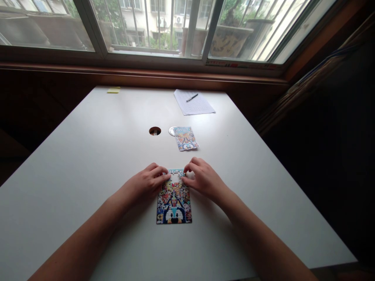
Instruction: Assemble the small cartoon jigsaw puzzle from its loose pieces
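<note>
A colourful jigsaw puzzle (174, 201) lies flat on the white table, with a blue cartoon dog's face at its near end. Close to its far end, a gap shows the white surface between joined pieces. Between the thumb and bent fingers of my right hand (202, 175) is a small light-coloured puzzle piece (181, 174), held at the right side of this gap. My left hand (150, 177) is closed at the puzzle's upper left edge, its thumb and index finger on the border there. Its fingertips partly cover that corner.
Beyond the puzzle lies a printed picture sheet (186, 138) with matching art, overlapping a round silver disc (171, 131). A cable hole (155, 131) opens to its left. Farther back are paper sheets (202, 104) with a pen (192, 97), and yellow sticky notes (113, 90).
</note>
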{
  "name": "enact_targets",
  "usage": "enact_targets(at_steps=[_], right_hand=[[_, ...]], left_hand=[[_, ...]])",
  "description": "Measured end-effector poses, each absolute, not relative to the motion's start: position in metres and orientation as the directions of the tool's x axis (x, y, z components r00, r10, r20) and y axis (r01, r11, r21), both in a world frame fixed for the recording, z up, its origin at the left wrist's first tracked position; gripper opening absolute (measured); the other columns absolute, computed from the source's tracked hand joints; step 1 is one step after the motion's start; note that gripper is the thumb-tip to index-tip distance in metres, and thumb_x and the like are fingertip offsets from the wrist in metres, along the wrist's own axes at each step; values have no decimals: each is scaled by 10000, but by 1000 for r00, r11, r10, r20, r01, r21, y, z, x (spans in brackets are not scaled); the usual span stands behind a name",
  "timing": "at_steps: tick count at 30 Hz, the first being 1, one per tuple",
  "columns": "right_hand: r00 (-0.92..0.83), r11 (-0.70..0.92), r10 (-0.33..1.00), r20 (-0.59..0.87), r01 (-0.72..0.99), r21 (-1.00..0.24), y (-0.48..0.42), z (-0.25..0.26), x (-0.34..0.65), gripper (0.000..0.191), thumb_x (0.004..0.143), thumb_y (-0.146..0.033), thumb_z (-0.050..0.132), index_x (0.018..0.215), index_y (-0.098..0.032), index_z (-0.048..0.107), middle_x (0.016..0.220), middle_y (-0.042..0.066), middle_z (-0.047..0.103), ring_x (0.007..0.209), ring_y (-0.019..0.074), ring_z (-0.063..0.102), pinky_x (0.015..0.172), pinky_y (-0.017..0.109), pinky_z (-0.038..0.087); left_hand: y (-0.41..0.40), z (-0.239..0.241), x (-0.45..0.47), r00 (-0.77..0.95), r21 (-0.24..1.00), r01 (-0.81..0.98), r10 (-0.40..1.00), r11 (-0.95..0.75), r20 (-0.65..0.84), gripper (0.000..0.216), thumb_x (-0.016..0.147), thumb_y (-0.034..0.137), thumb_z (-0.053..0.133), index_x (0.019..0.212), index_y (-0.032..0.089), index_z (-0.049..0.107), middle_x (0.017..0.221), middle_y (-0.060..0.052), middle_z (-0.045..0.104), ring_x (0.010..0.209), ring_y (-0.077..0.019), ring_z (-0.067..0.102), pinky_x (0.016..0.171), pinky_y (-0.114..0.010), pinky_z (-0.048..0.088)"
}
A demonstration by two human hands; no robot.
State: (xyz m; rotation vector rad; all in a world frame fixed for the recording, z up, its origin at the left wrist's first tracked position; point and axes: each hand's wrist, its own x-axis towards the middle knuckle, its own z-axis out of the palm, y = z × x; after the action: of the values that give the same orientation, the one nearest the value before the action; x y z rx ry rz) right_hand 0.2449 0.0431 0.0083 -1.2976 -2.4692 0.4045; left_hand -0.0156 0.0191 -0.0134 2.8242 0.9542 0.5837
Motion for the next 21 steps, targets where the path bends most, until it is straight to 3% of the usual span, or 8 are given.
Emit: enact_targets(at_steps=[6,13,21], right_hand=[[-545,540,830,119,732,-415,43,8,243,215,841,-385,747,839,-192,653,903,50,597,865,205,560,769,330,457],[-590,588,791,163,661,-465,48,9,251,204,842,-255,749,1034,-228,687,1004,54,620,950,216,572,854,354,471],[-581,567,803,135,674,-474,47,2,246,74,846,-253,748,893,-212,708,916,44,620,907,208,557,816,340,462]], left_hand=[[18,-12,-15,729,217,569,609,-793,314,322,941,114,503,1243,190,586,1168,-105,607,1026,-229,525,858,-385,567],[18,-10,-15,726,223,578,619,-785,299,320,948,123,500,1247,195,589,1176,-104,605,1028,-228,528,863,-378,564],[18,-11,-15,724,217,582,621,-784,301,338,926,110,523,1245,198,591,1171,-102,612,1031,-226,533,865,-379,562]])
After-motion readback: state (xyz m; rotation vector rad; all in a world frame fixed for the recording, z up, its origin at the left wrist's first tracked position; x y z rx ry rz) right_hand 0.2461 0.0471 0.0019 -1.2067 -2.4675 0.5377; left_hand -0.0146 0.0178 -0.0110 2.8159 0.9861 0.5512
